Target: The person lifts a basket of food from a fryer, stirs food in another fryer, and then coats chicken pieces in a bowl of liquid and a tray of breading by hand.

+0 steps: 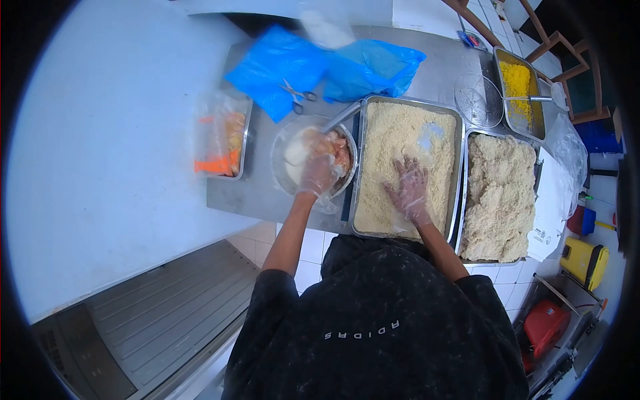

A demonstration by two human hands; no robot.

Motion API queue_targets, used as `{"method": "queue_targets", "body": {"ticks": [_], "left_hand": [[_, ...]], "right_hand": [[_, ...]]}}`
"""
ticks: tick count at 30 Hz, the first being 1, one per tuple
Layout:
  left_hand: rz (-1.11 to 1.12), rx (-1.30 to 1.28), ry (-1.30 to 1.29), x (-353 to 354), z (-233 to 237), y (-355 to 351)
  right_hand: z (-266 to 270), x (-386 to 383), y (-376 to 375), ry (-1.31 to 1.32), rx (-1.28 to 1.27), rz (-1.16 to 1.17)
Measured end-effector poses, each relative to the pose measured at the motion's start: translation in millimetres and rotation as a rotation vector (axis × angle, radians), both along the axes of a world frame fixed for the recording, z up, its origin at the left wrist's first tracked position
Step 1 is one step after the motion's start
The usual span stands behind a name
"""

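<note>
My left hand point(319, 176), in a clear plastic glove, reaches into a round metal bowl point(277, 175). Raw meat pieces point(341, 150) and a whitish wet mix point(297, 152) lie in that bowl; motion blurs the fingers, and I cannot tell if they grip anything. A metal handle point(344, 116) slants up out of the bowl. Also gloved, my right hand point(411, 189) lies with fingers spread on pale breadcrumbs point(393, 133) that fill a metal tray point(459, 167). A bluish-white patch point(431, 136) shows on the crumbs beyond its fingertips.
Blue plastic bags point(283, 63) and scissors point(297, 95) lie behind the bowl. At left stands a container with orange contents point(219, 163). To the right are a heaped crumb tray point(500, 200), a wire skimmer point(479, 100) and a tray of yellow crumbs point(517, 83).
</note>
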State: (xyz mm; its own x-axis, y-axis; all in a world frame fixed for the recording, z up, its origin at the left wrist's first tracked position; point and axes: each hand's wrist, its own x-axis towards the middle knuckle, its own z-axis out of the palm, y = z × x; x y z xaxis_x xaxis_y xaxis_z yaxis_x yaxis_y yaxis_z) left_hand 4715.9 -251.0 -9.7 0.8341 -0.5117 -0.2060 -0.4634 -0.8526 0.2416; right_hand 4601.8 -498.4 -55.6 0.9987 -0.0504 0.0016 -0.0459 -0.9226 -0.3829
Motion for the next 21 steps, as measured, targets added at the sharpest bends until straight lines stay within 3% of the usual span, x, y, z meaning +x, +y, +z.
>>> {"method": "queue_targets", "body": {"ticks": [3, 9, 12, 18, 21], "left_hand": [[0.015, -0.087, 0.008, -0.4, -4.5, 11.5], [0.056, -0.179, -0.240, -9.7, 11.8, 60.7], [0.206, -0.095, -0.078, -12.6, 47.5, 75.0], [0.212, 0.305, 0.207, -29.2, 65.6, 77.0], [0.282, 0.161, -0.016, -27.5, 49.4, 81.3]], "right_hand": [[3.0, 0.4, 0.3, 0.029, -0.018, -0.009], [2.3, -0.2, -0.6, 0.010, -0.013, -0.007], [-0.2, -0.3, -0.6, 0.004, -0.010, -0.007], [1.4, -0.2, 0.0, 0.021, -0.026, -0.009], [3.0, 0.0, 0.6, 0.027, -0.026, -0.012]]}}
